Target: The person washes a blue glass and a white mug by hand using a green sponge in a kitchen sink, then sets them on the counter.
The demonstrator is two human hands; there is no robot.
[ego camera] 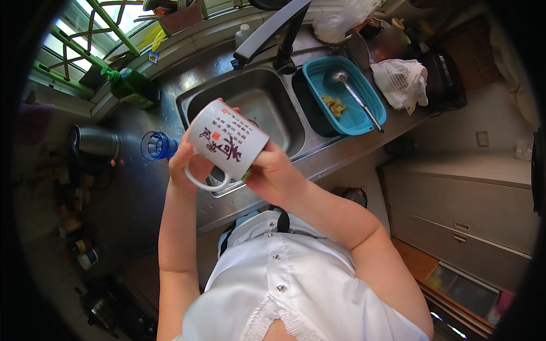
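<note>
A white ceramic mug (228, 138) with dark printed characters and small red marks is tilted on its side above the sink (251, 106). Its handle (209, 183) points down toward me. My left hand (183, 166) grips the mug from the left, partly hidden behind it. My right hand (277, 172) is at the mug's right end, its fingers out of sight behind or inside the rim. A sliver of something green (245, 174) shows between that hand and the mug; what it is cannot be made out.
A blue drinking glass (155, 145) lies left of the sink, near an electric kettle (96, 143) and a green pump bottle (134, 89). Over the right basin sits a turquoise plastic basket (377, 113) with a metal ladle (358, 98) and yellowish scraps (333, 105). The faucet (273, 32) rises behind.
</note>
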